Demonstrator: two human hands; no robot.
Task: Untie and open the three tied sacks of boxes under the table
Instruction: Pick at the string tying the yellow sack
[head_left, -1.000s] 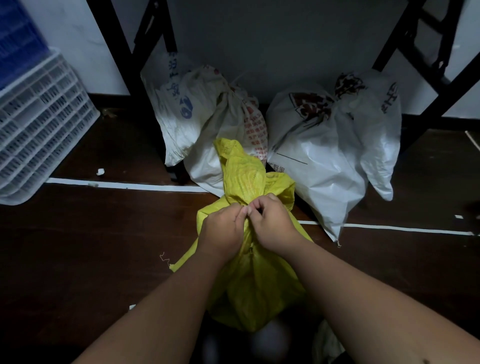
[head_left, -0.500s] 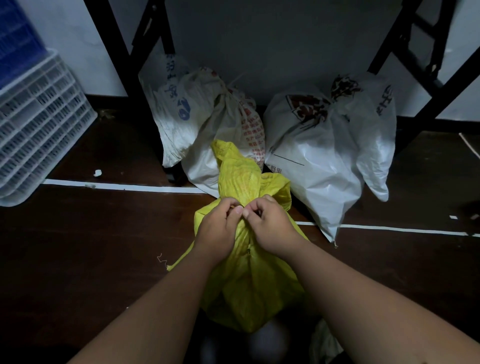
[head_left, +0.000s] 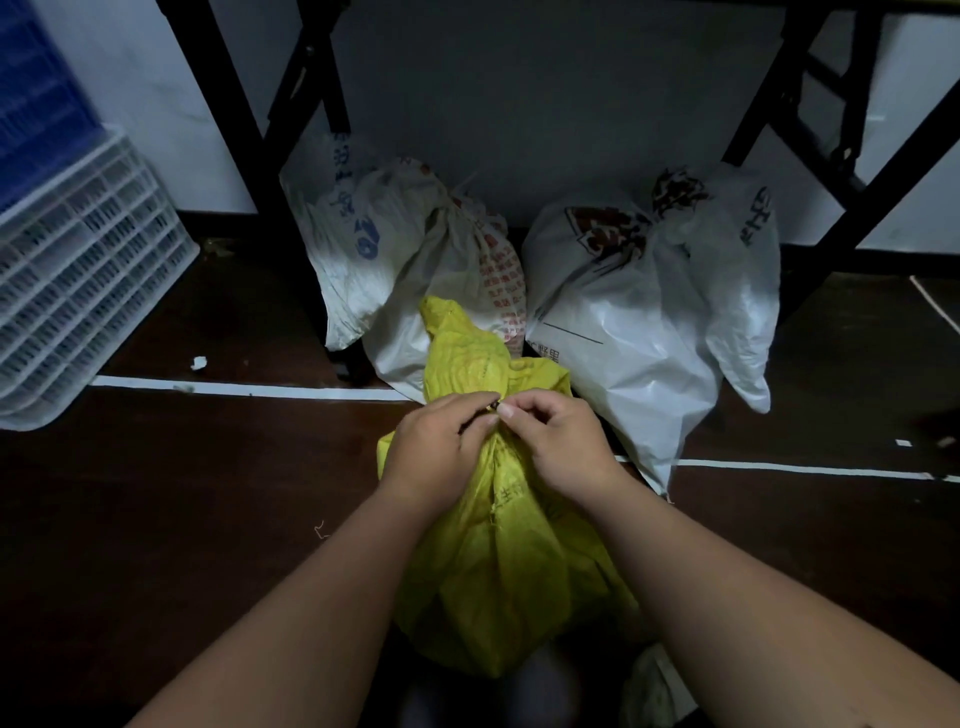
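Observation:
A yellow woven sack stands on the dark floor right in front of me, its neck bunched and tied. My left hand and my right hand meet at that neck, fingertips pinching a small dark tie between them. The sack's loose yellow top flops up behind my hands. Behind it, under the table, lean two tied white sacks: one on the left with blue and red print, one on the right with dark red print.
Black table legs and braces frame the white sacks on both sides. A white plastic lattice crate sits at the left with a blue crate above it. White tape lines cross the floor.
My fingertips have shifted up to the top of the knot and now pinch the tie between both hands. The view has dipped slightly closer to the yellow sack.

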